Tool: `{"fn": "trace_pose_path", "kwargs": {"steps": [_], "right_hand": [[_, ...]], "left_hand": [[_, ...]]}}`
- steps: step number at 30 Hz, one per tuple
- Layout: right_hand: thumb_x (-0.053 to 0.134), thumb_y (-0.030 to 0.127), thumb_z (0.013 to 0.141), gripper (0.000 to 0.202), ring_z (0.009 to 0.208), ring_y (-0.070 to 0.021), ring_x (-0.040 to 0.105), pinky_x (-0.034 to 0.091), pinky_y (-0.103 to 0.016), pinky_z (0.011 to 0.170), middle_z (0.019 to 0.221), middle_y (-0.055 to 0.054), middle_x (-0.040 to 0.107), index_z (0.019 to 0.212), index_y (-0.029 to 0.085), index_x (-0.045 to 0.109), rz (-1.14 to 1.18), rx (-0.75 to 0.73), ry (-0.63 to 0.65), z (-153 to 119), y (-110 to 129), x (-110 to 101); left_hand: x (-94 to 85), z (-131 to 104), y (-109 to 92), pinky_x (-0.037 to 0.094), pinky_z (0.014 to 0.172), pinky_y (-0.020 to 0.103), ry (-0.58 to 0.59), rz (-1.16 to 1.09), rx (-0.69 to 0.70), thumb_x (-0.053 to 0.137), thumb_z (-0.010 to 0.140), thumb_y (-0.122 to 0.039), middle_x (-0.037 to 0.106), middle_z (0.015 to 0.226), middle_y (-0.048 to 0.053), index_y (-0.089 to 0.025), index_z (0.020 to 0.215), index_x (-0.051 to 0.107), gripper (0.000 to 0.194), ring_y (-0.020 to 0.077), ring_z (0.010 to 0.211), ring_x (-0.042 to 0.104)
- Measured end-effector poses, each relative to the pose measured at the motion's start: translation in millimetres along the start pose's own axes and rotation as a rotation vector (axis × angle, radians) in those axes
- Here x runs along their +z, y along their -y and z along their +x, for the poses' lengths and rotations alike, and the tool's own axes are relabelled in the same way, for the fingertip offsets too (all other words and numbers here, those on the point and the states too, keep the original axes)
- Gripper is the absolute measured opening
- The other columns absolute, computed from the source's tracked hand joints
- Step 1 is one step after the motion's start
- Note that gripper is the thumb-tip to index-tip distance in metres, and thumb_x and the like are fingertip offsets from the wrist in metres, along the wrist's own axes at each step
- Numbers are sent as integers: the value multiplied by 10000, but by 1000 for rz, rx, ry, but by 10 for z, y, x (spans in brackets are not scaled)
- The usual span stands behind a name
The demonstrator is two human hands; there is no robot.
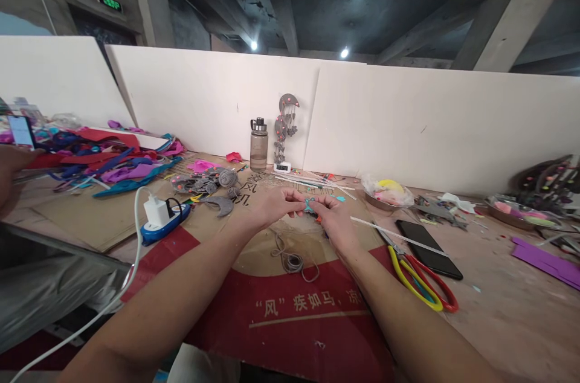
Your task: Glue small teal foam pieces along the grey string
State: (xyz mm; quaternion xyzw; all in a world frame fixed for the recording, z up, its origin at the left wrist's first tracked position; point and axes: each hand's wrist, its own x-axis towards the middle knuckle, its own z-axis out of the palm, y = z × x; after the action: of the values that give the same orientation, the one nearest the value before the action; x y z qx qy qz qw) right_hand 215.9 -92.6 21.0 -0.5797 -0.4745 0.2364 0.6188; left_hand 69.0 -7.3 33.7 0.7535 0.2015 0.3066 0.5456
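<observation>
My left hand and my right hand meet over the middle of the table. Their fingertips pinch a small teal piece, perhaps felt, from both sides. Fingers cover most of it, so its shape is unclear. Something small and orange shows beside my right fingers. Nearer to me, a loose grey cord lies coiled on the printed cardboard. Beyond my hands are several thin whitish sticks and a small teal scrap.
Scissors with red and yellow handles, a black phone and a pale stick lie right. Left are grey felt pieces, a blue power strip and colourful fabric. A bottle and grey moon ornament stand behind.
</observation>
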Motion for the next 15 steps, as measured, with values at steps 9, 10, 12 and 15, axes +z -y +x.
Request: {"fn": "trace_pose_path", "kwargs": {"steps": [9, 10, 12, 15], "right_hand": [[678, 441, 673, 264, 536, -113, 401, 304, -261, 535, 589, 20, 581, 678, 181, 630, -21, -9, 9, -39, 75, 6], [687, 447, 664, 274, 532, -111, 391, 299, -261, 533, 577, 23, 568, 672, 180, 630, -30, -20, 2, -37, 73, 8], [694, 464, 657, 295, 529, -107, 374, 288, -259, 531, 569, 28, 549, 673, 176, 634, -47, -32, 3, -30, 59, 12], [671, 490, 688, 316, 525, -105, 357, 276, -256, 525, 576, 28, 545, 722, 176, 659, -65, -26, 43, -18, 25, 15]], "left_hand": [[34, -14, -59, 492, 585, 242, 35, -70, 15, 725, 714, -331, 711, 738, 44, -162, 926, 737, 271, 135, 649, 626], [33, -4, -38, 487, 576, 241, 33, -70, 22, 730, 716, -362, 708, 714, 46, -163, 914, 744, 281, 138, 638, 628], [28, 15, 7, 478, 558, 235, 18, -75, 28, 745, 705, -406, 704, 684, 45, -165, 887, 752, 302, 136, 611, 623], [26, 28, 43, 472, 547, 225, -14, -101, 24, 769, 675, -411, 700, 660, 37, -165, 836, 752, 295, 126, 588, 617]]}}
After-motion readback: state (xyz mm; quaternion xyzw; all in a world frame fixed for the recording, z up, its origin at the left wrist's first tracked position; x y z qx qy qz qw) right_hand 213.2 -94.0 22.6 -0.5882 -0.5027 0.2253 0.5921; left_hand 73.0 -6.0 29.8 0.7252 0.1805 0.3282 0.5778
